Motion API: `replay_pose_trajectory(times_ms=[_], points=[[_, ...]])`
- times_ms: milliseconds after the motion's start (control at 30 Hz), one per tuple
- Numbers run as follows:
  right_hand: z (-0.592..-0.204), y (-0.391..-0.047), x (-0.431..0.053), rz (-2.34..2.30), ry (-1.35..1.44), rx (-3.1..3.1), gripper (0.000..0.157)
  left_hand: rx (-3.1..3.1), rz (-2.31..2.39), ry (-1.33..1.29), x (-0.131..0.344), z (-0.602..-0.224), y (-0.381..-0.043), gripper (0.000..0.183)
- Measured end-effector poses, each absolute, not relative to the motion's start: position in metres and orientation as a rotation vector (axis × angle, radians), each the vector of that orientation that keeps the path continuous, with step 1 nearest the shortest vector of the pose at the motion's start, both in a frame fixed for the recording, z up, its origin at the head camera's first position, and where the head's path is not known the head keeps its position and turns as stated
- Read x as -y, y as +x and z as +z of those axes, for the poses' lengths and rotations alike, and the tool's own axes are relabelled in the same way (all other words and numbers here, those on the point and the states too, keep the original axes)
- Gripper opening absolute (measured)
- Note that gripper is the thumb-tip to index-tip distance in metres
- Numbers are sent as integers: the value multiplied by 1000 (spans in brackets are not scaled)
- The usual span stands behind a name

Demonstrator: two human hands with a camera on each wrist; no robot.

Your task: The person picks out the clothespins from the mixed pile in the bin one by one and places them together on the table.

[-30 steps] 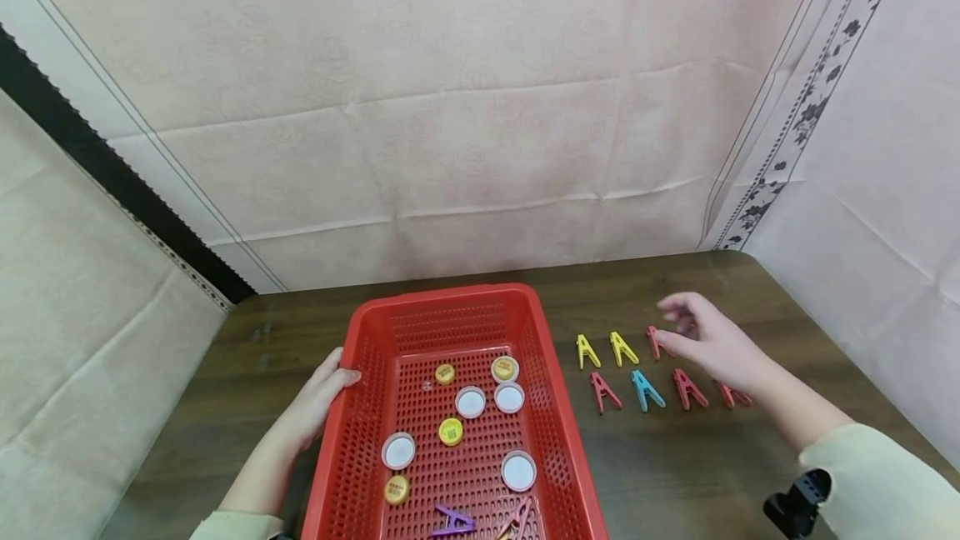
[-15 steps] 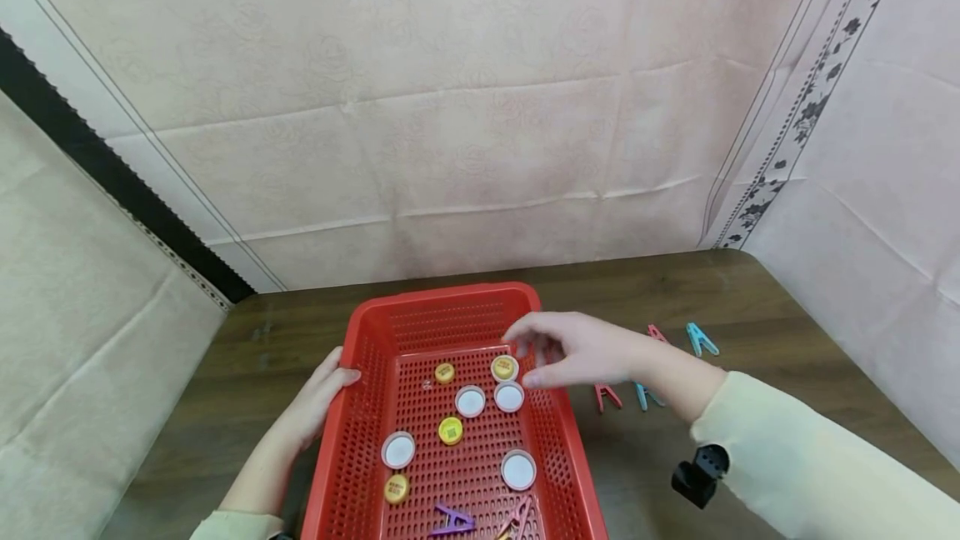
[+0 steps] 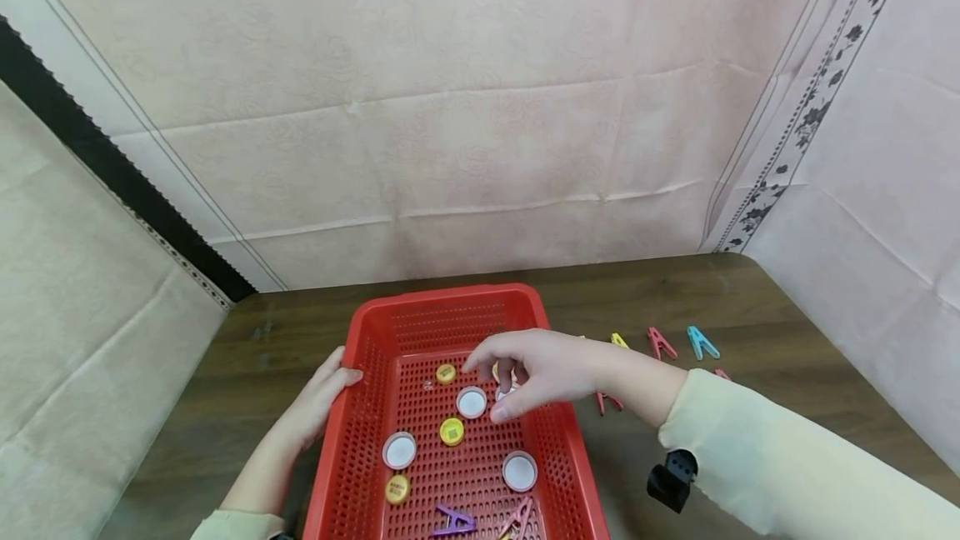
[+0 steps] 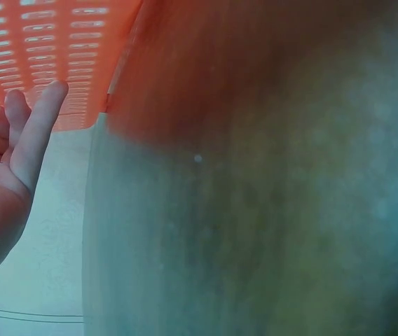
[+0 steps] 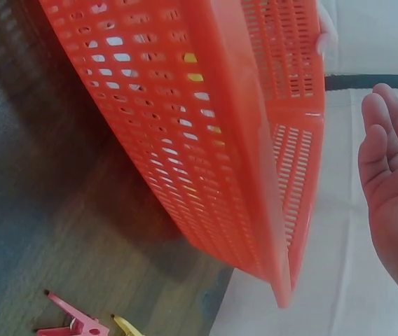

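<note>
The left hand grips the left rim of the red basket on the tabletop. The right hand hangs over the basket's right side, fingers apart, holding nothing visible. Dipping too low could knock the white lids; catching the right rim might shift the basket.

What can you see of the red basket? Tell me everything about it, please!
The red basket looks like shiny plastic, with rounded corners, a smooth rim, and lots of little holes through its walls and floor. It sits open side up on the brown table, its near end cut off in the head view. Round caps and clothespins lie inside. The left hand holds its left rim, and the right hand hangs over its inside.
</note>
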State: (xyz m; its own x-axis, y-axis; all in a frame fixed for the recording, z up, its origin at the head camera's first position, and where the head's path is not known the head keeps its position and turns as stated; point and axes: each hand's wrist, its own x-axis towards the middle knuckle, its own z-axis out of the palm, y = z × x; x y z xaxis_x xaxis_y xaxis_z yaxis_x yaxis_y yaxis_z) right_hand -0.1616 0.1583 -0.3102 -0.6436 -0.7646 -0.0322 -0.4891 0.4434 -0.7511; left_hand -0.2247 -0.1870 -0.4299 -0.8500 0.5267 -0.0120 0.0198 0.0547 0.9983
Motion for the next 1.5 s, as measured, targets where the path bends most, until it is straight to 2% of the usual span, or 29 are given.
replay_pose_trajectory(times_ms=[500, 1500], points=[[-320, -162, -129, -967, -1128, -2177, 49, -1963, 1855, 548, 187, -430, -224, 36], [-334, -167, -62, -515, -1321, -1995, 46, -1996, 1850, 556, 186, -431, -225, 32]])
